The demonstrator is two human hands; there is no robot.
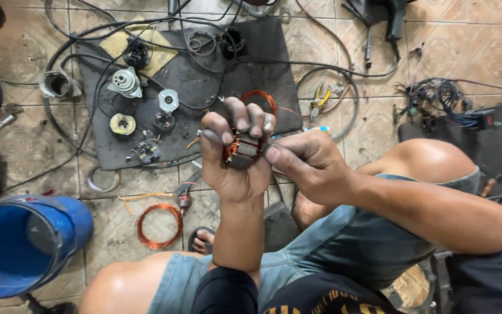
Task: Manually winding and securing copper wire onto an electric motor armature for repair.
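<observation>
**Winding the armature by hand**

We grip the small motor armature point(241, 150) in our left hand point(236, 157), fingers clenched around its steel core so only the copper windings show between them. Just to the right of the armature, our right hand point(309, 166) pinches a thin strand of copper wire, thumb and forefinger closed on it.

To do this well, in our judgement, we should keep the strand taut, lay it squarely into its slot, and steady the core against turning.

Below the armature lies a loose coil of copper wire point(158, 225) on the tiled floor, with a blue bucket point(24, 244) far to its left. Beyond the armature sits the dark mat point(251, 64), carrying dismantled motor parts point(126, 82), and right of it the yellow-handled pliers point(321, 96).
</observation>
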